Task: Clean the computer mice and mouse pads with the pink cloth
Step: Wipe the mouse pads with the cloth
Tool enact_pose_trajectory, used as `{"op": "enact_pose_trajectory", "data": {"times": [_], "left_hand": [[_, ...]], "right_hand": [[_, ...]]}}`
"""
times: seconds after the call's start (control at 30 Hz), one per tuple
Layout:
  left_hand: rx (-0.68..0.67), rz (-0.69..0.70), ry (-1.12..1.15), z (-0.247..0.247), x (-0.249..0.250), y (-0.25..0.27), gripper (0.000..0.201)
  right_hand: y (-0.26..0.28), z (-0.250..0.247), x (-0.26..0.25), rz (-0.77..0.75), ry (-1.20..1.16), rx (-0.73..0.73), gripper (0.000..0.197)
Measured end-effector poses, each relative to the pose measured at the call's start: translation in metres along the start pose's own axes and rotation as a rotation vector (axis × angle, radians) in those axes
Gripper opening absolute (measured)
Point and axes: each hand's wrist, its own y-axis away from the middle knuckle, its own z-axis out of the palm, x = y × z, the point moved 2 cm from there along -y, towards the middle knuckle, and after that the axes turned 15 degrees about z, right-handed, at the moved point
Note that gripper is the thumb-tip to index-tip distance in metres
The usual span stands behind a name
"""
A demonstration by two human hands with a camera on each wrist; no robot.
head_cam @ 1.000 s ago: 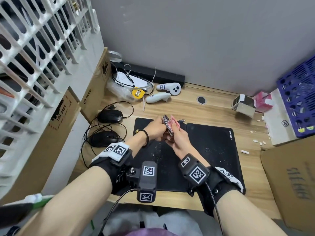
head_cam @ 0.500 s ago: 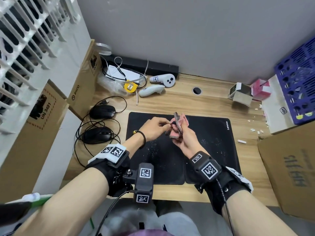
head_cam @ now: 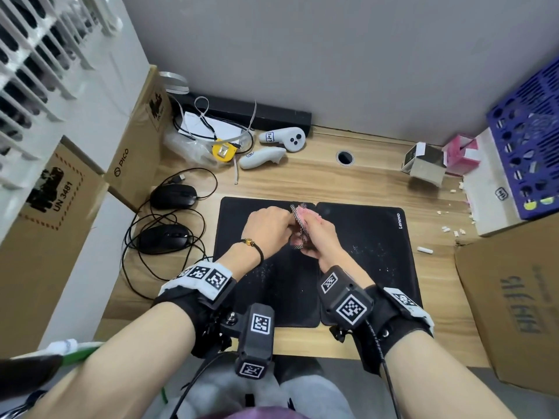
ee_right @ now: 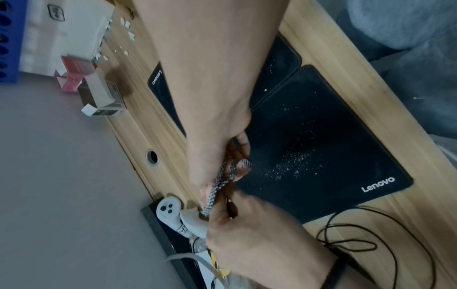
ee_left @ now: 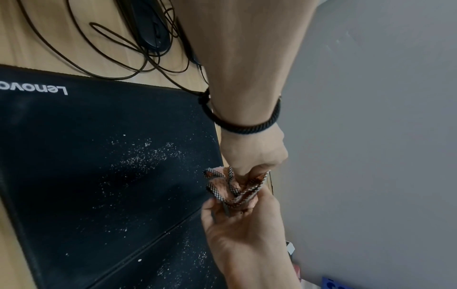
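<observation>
— Both hands on the pink cloth (head_cam: 302, 220)? Confirm.

— Confirmed. Left hand (head_cam: 269, 223) has fingers curled into one end of it; right hand (head_cam: 320, 234) closes round the other end. Cloth is bunched between them, held up off the pads, above the seam where the two meet. Checkered black-and-white trim shows along its edge.

— Wrist views agree?

— Left wrist view: the cloth (ee_left: 235, 187) is crumpled between the two hands, left hand (ee_left: 254, 156) above it in the frame, right hand (ee_left: 237, 230) below. Right wrist view is blurred; the cloth (ee_right: 222, 179) seems twisted into a strip there, hard to be sure.

— Pads?

— Left mouse pad (head_cam: 257, 282) and right mouse pad (head_cam: 375, 246) lie side by side on the wooden desk (head_cam: 302, 182), edges touching. White specks scattered on both. Right one carries a Lenovo mark at its far right edge.

— Mice?

— Far mouse (head_cam: 174, 196) and near mouse (head_cam: 163, 238), both black, sit on the desk left of the pads, cables (head_cam: 136, 234) looped around them. Neither hand touches them.

— Anything else?

— Two white controllers (head_cam: 282, 139) near the back wall, yellow tape measure (head_cam: 223, 151) beside them.
</observation>
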Motion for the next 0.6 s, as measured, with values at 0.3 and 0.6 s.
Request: {"op": "enact_pose_trajectory", "data": {"times": [0.3, 0.6], "left_hand": [[0.058, -0.015, 0.125, -0.008, -0.015, 0.003, 0.022], [-0.023, -0.131, 0.337, -0.002, -0.021, 0.009, 0.027]], "right_hand": [[-0.023, -0.005, 0.002, 0.007, 0.154, 0.202, 0.053], [0.002, 0.004, 0.006, -0.083, 0.109, -0.109, 0.034]]}}
